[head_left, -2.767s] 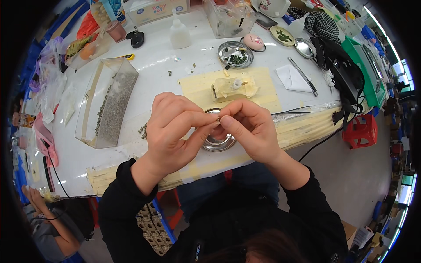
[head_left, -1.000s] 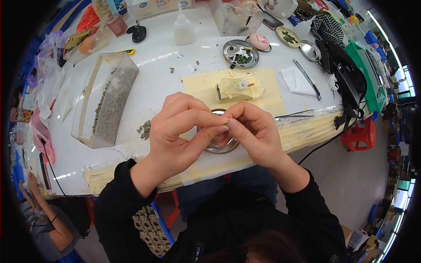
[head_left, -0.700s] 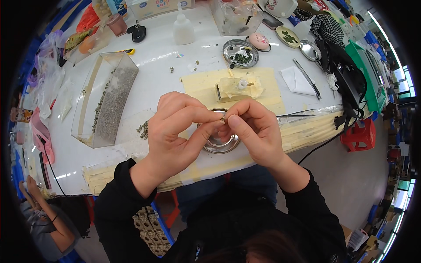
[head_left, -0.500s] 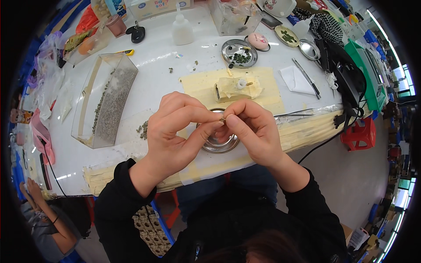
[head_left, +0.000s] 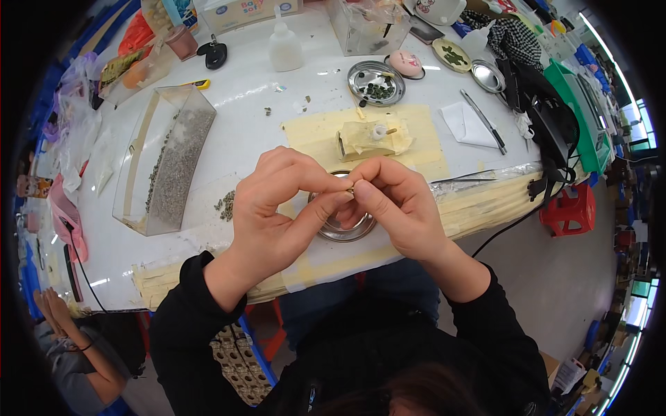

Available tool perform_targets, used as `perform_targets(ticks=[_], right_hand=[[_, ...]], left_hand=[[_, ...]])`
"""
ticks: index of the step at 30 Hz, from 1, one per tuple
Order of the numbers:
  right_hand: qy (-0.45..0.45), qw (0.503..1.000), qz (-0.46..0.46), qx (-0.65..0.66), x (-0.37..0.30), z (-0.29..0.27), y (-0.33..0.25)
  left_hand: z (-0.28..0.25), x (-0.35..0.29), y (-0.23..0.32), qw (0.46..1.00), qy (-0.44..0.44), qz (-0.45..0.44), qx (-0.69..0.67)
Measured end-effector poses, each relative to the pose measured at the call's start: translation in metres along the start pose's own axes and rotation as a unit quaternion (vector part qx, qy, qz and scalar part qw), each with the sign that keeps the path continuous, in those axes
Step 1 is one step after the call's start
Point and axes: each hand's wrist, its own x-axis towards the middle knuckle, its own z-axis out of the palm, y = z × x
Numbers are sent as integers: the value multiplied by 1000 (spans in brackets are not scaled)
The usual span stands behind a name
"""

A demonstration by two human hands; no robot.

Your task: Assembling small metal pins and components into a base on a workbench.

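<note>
Together, the left hand (head_left: 274, 208) and right hand (head_left: 395, 201) pinch a tiny dark piece (head_left: 350, 188) over a round metal dish (head_left: 345, 229), likely to catch drops.

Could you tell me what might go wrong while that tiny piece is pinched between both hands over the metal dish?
1. The tiny piece is held only by the fingertips of the left hand and right hand; it could slip out. The round metal dish beneath might not catch it.
2. That dish sits near the table edge, so a stray wrist could nudge it off.
3. The loose small bits lie close to the left hand and could scatter.
</note>
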Motion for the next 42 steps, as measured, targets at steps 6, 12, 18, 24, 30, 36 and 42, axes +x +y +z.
perform_targets(ticks=[6, 12, 18, 24, 30, 36, 42], right_hand=[[25, 999, -31, 0, -1, 2, 2], [-5, 1000, -1, -19, -1, 0, 1], [16, 1000, -15, 2, -2, 2, 2], [14, 1000, -20, -12, -2, 1, 0], [20, 1000, -11, -5, -1, 3, 3], [18, 1000, -22, 0, -2, 3, 0], [8, 1000, -22, -18, -2, 1, 1]], left_hand=[[-2, 1, 3, 998, 7, 22, 61], [-1, 0, 2, 1000, -2, -5, -10], [-2, 2, 2, 998, -5, 37, 49], [-1, 1, 1, 999, 5, 24, 39], [-5, 0, 1, 998, -42, 36, 30], [-1, 1, 1, 998, 13, 32, 51], [0, 1, 1, 998, 8, 37, 46]])
